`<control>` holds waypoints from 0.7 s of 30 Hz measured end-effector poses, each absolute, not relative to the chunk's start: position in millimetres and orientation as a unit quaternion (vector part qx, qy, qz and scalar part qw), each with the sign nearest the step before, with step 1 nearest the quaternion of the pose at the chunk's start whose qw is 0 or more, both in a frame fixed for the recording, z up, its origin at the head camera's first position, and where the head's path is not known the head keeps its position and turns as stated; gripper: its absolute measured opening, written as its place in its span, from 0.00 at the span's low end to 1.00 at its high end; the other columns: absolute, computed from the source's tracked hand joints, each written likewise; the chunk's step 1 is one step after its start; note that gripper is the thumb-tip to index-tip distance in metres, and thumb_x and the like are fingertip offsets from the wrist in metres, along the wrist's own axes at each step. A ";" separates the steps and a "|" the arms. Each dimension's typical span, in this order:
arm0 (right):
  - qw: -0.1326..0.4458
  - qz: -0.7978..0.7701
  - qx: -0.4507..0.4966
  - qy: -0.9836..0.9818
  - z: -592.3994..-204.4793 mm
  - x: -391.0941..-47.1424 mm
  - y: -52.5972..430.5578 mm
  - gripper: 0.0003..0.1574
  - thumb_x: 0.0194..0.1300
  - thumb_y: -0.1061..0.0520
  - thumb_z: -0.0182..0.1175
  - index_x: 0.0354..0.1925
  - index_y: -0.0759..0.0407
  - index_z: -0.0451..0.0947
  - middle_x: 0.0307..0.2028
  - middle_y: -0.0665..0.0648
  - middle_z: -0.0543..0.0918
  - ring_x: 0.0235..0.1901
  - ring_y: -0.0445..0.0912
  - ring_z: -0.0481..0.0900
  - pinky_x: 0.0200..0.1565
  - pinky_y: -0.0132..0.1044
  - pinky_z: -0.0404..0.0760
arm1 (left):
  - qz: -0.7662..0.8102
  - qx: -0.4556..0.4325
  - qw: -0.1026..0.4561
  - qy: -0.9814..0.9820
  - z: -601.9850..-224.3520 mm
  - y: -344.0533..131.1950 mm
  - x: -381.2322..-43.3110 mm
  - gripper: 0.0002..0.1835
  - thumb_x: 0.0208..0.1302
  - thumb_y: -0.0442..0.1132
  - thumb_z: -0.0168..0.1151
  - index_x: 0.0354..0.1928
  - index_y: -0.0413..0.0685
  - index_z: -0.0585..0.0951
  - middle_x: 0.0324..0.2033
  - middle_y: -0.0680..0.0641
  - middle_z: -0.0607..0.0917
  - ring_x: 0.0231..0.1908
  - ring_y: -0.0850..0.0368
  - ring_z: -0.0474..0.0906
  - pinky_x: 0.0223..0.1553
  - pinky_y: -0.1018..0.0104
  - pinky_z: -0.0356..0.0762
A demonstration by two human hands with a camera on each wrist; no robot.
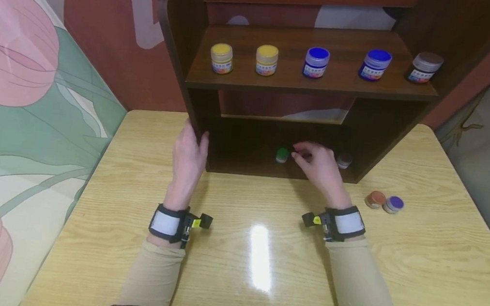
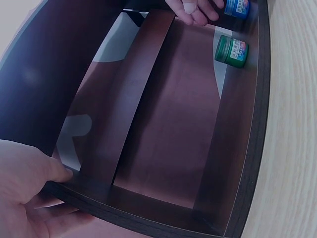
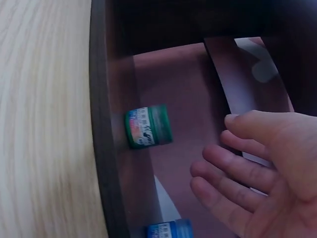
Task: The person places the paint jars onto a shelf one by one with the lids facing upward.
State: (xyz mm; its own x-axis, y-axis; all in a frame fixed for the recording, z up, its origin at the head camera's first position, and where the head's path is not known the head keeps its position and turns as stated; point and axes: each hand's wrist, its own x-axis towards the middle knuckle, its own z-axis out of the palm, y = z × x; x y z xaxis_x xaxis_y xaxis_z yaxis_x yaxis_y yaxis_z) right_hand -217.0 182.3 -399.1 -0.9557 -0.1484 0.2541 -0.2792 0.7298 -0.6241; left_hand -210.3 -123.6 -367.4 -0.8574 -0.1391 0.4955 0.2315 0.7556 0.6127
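My left hand point(image 1: 189, 155) grips the left side panel of a dark brown wooden shelf point(image 1: 243, 167). Its thumb lies on the inner face and the fingers on the outer face, as the left wrist view shows. Inside the lower compartment is my right hand point(image 1: 319, 168), its fingers apart and loosely bent with nothing between them. Just left of it, a small green paint jar point(image 1: 281, 155) stands upright on the bottom board, not touched by the fingers. A blue paint jar point(image 3: 171, 229) also stands on that board in the right wrist view.
Two yellow-lidded jars point(image 1: 266, 60), two blue jars point(image 1: 316, 62) and a brown-lidded jar point(image 1: 424, 68) line the upper board. Another jar point(image 1: 344, 160) stands at the lower right. On the table point(image 1: 139, 260), right of the shelf, sit an orange-brown-lidded jar point(image 1: 375, 199) and a purple-lidded jar point(image 1: 393, 204).
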 end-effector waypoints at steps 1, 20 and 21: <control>0.087 0.348 0.118 -0.926 -398.5 -216.8 183.3 0.19 0.70 0.52 0.62 0.53 0.62 0.82 0.45 0.63 0.88 0.42 0.55 0.88 0.47 0.50 0.86 | -0.348 -0.026 0.266 -0.899 -367.1 -123.6 -210.3 0.20 0.72 0.36 0.58 0.61 0.33 0.71 0.50 0.32 0.84 0.52 0.37 0.82 0.53 0.45 0.81; -0.021 0.299 0.160 -0.940 -382.7 -193.6 237.8 0.20 0.70 0.55 0.62 0.54 0.66 0.80 0.45 0.64 0.88 0.44 0.56 0.87 0.48 0.52 0.85 | -0.348 -0.027 0.271 -0.897 -366.9 -122.6 -208.0 0.20 0.72 0.36 0.58 0.60 0.32 0.71 0.50 0.31 0.83 0.52 0.35 0.82 0.53 0.43 0.80; -0.023 0.297 0.160 -0.941 -381.2 -191.3 243.0 0.20 0.70 0.55 0.62 0.54 0.66 0.80 0.44 0.65 0.88 0.44 0.56 0.87 0.48 0.52 0.85 | -0.348 -0.027 0.271 -0.897 -366.6 -122.4 -207.8 0.20 0.72 0.36 0.58 0.60 0.32 0.71 0.50 0.31 0.83 0.52 0.35 0.82 0.52 0.43 0.80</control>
State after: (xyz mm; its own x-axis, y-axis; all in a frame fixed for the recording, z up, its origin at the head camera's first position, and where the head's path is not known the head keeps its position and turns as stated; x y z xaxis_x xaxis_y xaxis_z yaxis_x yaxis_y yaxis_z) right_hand -191.3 243.0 -381.2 -0.9480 -0.3142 0.0508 -0.2866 0.7731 -0.5659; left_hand -207.8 -122.4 -366.6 -0.8517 -0.1396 0.5050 0.2372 0.7568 0.6092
